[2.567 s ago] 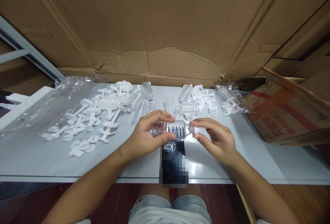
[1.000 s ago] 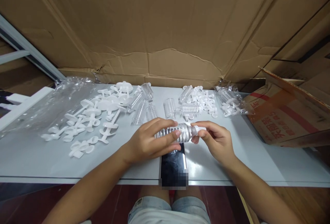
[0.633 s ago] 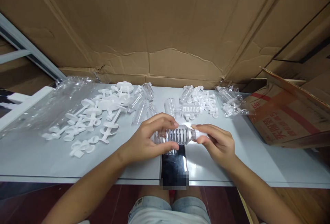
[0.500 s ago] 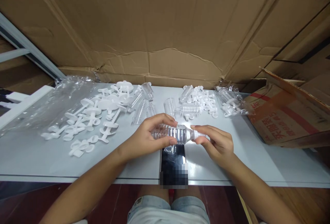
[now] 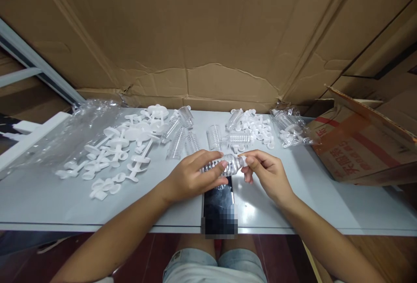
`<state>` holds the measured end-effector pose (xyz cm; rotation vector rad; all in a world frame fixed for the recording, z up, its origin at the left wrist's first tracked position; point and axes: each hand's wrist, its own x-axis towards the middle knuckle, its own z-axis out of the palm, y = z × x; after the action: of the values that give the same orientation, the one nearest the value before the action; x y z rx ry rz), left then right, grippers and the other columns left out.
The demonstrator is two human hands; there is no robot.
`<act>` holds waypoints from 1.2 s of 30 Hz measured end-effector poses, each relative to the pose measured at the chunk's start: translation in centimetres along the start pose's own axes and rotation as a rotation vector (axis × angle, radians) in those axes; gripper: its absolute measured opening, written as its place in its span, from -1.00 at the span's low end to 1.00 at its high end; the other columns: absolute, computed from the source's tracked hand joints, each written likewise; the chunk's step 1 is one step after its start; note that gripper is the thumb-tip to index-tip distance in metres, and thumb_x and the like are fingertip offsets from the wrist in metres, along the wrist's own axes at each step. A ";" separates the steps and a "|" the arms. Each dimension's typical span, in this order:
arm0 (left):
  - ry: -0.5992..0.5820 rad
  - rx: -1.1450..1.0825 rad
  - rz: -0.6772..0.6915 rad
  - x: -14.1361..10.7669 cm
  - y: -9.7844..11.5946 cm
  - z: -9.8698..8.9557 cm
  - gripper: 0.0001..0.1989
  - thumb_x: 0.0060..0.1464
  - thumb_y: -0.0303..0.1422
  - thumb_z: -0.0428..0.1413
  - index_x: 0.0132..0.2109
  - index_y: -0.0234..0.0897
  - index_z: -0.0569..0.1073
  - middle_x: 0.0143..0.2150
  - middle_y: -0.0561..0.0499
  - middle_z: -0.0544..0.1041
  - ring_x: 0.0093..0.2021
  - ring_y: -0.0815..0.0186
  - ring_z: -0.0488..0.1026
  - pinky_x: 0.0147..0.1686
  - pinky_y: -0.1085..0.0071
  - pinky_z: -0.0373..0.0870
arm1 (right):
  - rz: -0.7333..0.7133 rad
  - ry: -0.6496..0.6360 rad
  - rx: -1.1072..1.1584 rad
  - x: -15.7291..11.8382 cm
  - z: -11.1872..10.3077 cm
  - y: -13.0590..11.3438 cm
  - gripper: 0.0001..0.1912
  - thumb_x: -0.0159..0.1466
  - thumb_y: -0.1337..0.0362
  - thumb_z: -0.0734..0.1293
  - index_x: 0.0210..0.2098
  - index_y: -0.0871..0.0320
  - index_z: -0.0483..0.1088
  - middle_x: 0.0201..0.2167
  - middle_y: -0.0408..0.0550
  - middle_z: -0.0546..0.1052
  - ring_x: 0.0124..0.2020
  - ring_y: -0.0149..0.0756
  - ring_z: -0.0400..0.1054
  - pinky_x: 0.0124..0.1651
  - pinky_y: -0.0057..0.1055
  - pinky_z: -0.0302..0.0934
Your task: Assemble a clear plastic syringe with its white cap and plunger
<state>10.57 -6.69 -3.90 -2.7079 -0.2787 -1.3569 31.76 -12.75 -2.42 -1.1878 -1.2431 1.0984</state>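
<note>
My left hand (image 5: 198,171) is wrapped round a clear ribbed plastic bottle (image 5: 232,165), which lies roughly level with its neck toward the right. At that neck, the fingers of my right hand (image 5: 265,171) pinch a small white cap (image 5: 243,159), mostly hidden by the fingertips. Below the bottle, a dark phone (image 5: 218,207) lies on the table at its front edge. Beyond my hands stand and lie several more clear ribbed bottles (image 5: 214,137).
White plastic stemmed discs (image 5: 137,133) are heaped on the left of the grey table (image 5: 182,213), beside clear plastic film (image 5: 94,122). Small white caps (image 5: 257,124) are piled at the back right, near a filled clear bag (image 5: 289,129). A cardboard box (image 5: 355,153) stands at right.
My left hand has rolled over the bottle, its back now turned more upward. My right fingers have curled more closely round the cap at the neck, and the bottle sits slightly higher.
</note>
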 end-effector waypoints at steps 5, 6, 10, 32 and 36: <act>0.013 -0.121 -0.049 0.2 0.1 -0.2 -0.56 -0.05 -0.33 0.26 -0.01 -0.28 0.34 -0.10 -0.15 0.45 -0.16 0.26 0.46 -0.28 0.30 0.52 | -0.103 -0.047 -0.172 -0.3 -0.5 -0.4 -0.69 0.24 0.03 0.28 -0.37 0.17 0.41 -0.62 -0.14 0.45 -0.66 -0.40 0.32 -0.59 -0.45 0.22; 0.022 -0.232 -0.134 0.4 0.4 -0.3 -0.56 -0.05 -0.30 0.26 -0.01 -0.27 0.34 -0.10 -0.14 0.44 -0.14 0.26 0.46 -0.25 0.30 0.52 | -0.224 -0.026 -0.284 -0.4 -0.6 -0.4 -0.67 0.25 0.02 0.26 -0.38 0.17 0.41 -0.61 -0.12 0.45 -0.62 -0.39 0.33 -0.56 -0.43 0.21; -0.040 -0.673 -0.536 1.4 1.6 -0.6 -0.66 -0.02 -0.24 0.24 -0.10 -0.24 0.40 -0.15 -0.09 0.47 -0.13 0.27 0.46 -0.22 0.34 0.49 | -0.816 0.049 -0.700 -0.3 -1.1 -0.2 -0.56 0.27 -0.07 0.18 -0.43 0.16 0.41 -0.64 -0.07 0.39 -0.62 -0.37 0.21 -0.54 -0.38 0.08; -0.073 -0.158 -0.221 0.9 2.7 0.3 -0.54 0.04 -0.26 0.18 0.07 -0.32 0.37 -0.13 -0.20 0.56 -0.20 0.22 0.55 -0.26 0.29 0.55 | -0.274 -0.073 -0.446 0.2 -0.1 1.1 -0.54 0.33 0.05 0.06 -0.64 0.10 -0.07 -0.68 -0.26 -0.03 -0.64 -0.48 -0.12 -0.59 -0.48 -0.16; -0.104 -0.082 -0.141 1.0 2.5 -0.1 -0.55 0.06 -0.25 0.17 0.08 -0.30 0.34 -0.13 -0.19 0.54 -0.20 0.22 0.54 -0.29 0.29 0.55 | -0.227 -0.053 -0.386 0.0 0.1 0.9 -0.53 0.33 0.02 0.06 -0.64 0.10 -0.04 -0.68 -0.25 -0.01 -0.62 -0.48 -0.10 -0.58 -0.48 -0.14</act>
<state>11.59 -9.07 -3.01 -2.8811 -0.4404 -1.2893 31.68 -12.66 -3.30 -1.2672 -1.6376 0.7462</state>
